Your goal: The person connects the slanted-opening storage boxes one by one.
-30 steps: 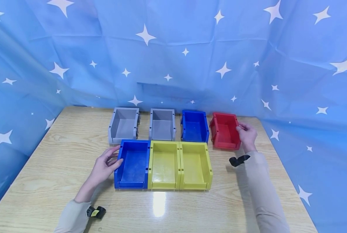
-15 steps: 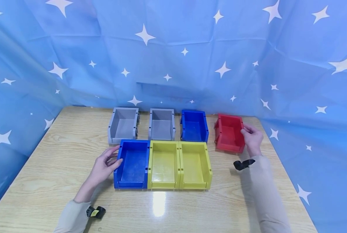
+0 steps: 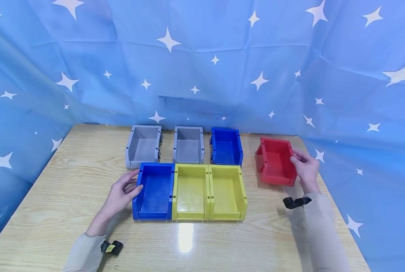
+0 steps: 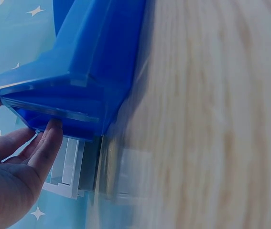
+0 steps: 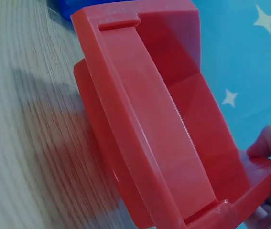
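Observation:
In the head view my right hand (image 3: 306, 168) pinches the right wall of a red storage bin (image 3: 278, 164), its thumb over the rim. The right wrist view shows that red bin (image 5: 159, 114) tilted above the wood, with a shadow and a red reflection below it. My left hand (image 3: 121, 192) grips the left wall of a blue storage bin (image 3: 154, 192). From the left wrist, the thumb lies at the rim of the blue bin (image 4: 92, 57) and the fingers reach under its edge. Two yellow bins (image 3: 192, 189) stand side by side against the blue bin's right.
Behind the front row stand two grey bins (image 3: 144, 145) and a second blue bin (image 3: 227, 146), with gaps between them. A light wood table (image 3: 239, 245) carries everything. A blue curtain (image 3: 202, 56) with white stars hangs close behind the table.
My right hand has moved the red bin rightward and nearer to me, away from the back blue bin. My left hand and the other bins have stayed in place.

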A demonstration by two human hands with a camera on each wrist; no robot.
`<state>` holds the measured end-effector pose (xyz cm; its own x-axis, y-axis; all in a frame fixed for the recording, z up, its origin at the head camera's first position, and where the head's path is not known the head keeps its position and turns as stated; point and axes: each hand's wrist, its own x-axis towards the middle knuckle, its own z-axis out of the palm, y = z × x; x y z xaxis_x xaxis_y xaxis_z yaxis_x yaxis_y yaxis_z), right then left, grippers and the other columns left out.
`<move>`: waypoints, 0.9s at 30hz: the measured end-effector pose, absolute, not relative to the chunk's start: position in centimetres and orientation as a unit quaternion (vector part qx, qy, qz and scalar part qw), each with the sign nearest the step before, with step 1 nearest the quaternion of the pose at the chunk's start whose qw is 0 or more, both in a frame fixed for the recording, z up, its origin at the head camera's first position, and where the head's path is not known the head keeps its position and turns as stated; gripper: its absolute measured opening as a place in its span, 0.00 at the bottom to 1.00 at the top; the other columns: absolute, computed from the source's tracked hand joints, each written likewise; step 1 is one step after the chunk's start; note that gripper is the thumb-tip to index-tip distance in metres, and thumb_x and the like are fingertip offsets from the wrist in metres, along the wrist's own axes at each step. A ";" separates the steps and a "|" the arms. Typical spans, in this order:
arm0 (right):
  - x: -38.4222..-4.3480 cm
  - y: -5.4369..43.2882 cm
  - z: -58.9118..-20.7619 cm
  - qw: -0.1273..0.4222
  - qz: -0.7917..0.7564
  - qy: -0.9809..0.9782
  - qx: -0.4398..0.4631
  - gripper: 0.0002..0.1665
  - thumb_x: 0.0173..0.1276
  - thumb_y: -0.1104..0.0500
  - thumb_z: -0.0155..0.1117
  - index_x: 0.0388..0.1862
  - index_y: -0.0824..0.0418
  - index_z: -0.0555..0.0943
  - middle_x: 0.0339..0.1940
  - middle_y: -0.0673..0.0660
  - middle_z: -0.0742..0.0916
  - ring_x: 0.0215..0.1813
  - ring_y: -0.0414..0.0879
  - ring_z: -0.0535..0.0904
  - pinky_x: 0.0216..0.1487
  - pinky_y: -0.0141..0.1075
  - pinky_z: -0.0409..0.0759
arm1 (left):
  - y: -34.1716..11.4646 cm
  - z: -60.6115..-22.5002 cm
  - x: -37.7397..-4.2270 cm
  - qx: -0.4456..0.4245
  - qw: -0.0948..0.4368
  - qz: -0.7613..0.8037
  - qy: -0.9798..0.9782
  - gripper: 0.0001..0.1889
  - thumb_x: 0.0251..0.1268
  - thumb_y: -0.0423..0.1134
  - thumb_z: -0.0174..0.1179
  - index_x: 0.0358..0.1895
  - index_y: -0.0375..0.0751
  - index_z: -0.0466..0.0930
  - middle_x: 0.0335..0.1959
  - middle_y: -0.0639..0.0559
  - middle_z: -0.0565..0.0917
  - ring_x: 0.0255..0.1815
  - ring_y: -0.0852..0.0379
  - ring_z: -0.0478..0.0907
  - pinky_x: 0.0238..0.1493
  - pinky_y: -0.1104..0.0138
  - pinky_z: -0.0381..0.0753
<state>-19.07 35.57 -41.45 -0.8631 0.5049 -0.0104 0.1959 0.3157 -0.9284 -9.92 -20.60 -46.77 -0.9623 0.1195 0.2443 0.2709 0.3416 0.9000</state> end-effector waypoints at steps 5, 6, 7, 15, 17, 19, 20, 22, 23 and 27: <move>-17.9 35.7 -41.0 0.157 0.549 -0.794 -0.209 0.23 0.62 0.65 0.62 0.57 0.68 0.77 0.24 0.39 0.83 0.28 0.28 0.77 0.30 0.18 0.75 | -20.6 -46.9 -10.0 -0.122 0.067 -0.563 -0.815 0.25 0.60 0.22 0.58 0.62 0.23 0.66 0.57 0.31 0.70 0.50 0.34 0.75 0.48 0.52 0.77; -17.6 35.7 -41.0 0.161 0.553 -0.791 -0.206 0.23 0.62 0.66 0.62 0.57 0.69 0.77 0.23 0.39 0.83 0.27 0.28 0.77 0.30 0.17 0.75 | -20.6 -46.8 -10.0 -0.122 0.066 -0.564 -0.814 0.25 0.60 0.22 0.58 0.62 0.24 0.66 0.58 0.31 0.70 0.51 0.34 0.75 0.48 0.52 0.77; -17.4 35.8 -40.9 0.164 0.559 -0.787 -0.204 0.22 0.62 0.67 0.62 0.56 0.70 0.77 0.23 0.38 0.84 0.27 0.28 0.77 0.30 0.17 0.75 | -20.6 -46.7 -10.0 -0.122 0.065 -0.565 -0.813 0.25 0.60 0.23 0.58 0.62 0.24 0.66 0.58 0.32 0.70 0.51 0.35 0.75 0.48 0.53 0.77; -15.7 35.9 -40.4 0.174 0.570 -0.772 -0.220 0.21 0.61 0.67 0.63 0.55 0.67 0.79 0.21 0.36 0.82 0.26 0.29 0.78 0.29 0.17 0.75 | -20.5 -46.4 -9.9 -0.124 0.063 -0.573 -0.808 0.24 0.61 0.24 0.58 0.62 0.25 0.67 0.58 0.33 0.70 0.51 0.35 0.74 0.49 0.54 0.77; -15.3 35.8 -40.2 0.179 0.569 -0.773 -0.217 0.20 0.60 0.68 0.63 0.53 0.67 0.80 0.20 0.37 0.82 0.25 0.29 0.78 0.28 0.17 0.76 | -20.5 -46.4 -9.9 -0.125 0.063 -0.574 -0.807 0.24 0.61 0.24 0.58 0.62 0.25 0.67 0.58 0.33 0.70 0.51 0.34 0.74 0.49 0.54 0.77; -14.9 35.7 -40.1 0.184 0.567 -0.774 -0.211 0.19 0.59 0.69 0.63 0.52 0.67 0.81 0.20 0.38 0.82 0.25 0.30 0.78 0.28 0.18 0.76 | -20.5 -46.4 -9.9 -0.127 0.065 -0.571 -0.808 0.25 0.61 0.23 0.58 0.62 0.25 0.66 0.58 0.32 0.70 0.51 0.34 0.74 0.49 0.54 0.78; -14.7 35.6 -40.0 0.184 0.569 -0.773 -0.210 0.19 0.59 0.70 0.63 0.51 0.67 0.81 0.20 0.38 0.83 0.25 0.30 0.78 0.28 0.18 0.76 | -20.5 -46.5 -9.8 -0.127 0.065 -0.570 -0.809 0.25 0.61 0.23 0.58 0.62 0.25 0.66 0.58 0.33 0.70 0.51 0.35 0.74 0.49 0.54 0.78; -14.2 35.4 -39.8 0.184 0.572 -0.772 -0.206 0.19 0.59 0.69 0.63 0.51 0.66 0.82 0.20 0.39 0.83 0.25 0.30 0.78 0.28 0.18 0.76 | -20.5 -46.5 -9.8 -0.128 0.067 -0.564 -0.813 0.25 0.60 0.23 0.58 0.62 0.25 0.66 0.58 0.32 0.70 0.50 0.35 0.74 0.48 0.56 0.79; -14.0 35.3 -39.7 0.185 0.572 -0.773 -0.204 0.19 0.59 0.69 0.64 0.51 0.66 0.82 0.20 0.39 0.83 0.25 0.30 0.78 0.28 0.18 0.76 | -20.6 -46.6 -9.8 -0.128 0.068 -0.561 -0.815 0.25 0.60 0.23 0.58 0.62 0.24 0.66 0.58 0.32 0.70 0.50 0.35 0.75 0.48 0.56 0.79; -13.1 34.9 -39.2 0.181 0.569 -0.778 -0.198 0.19 0.60 0.68 0.65 0.51 0.64 0.82 0.21 0.39 0.83 0.26 0.29 0.79 0.29 0.18 0.77 | -20.6 -46.6 -9.8 -0.124 0.068 -0.554 -0.820 0.25 0.60 0.24 0.58 0.62 0.24 0.66 0.58 0.32 0.70 0.50 0.36 0.75 0.48 0.56 0.79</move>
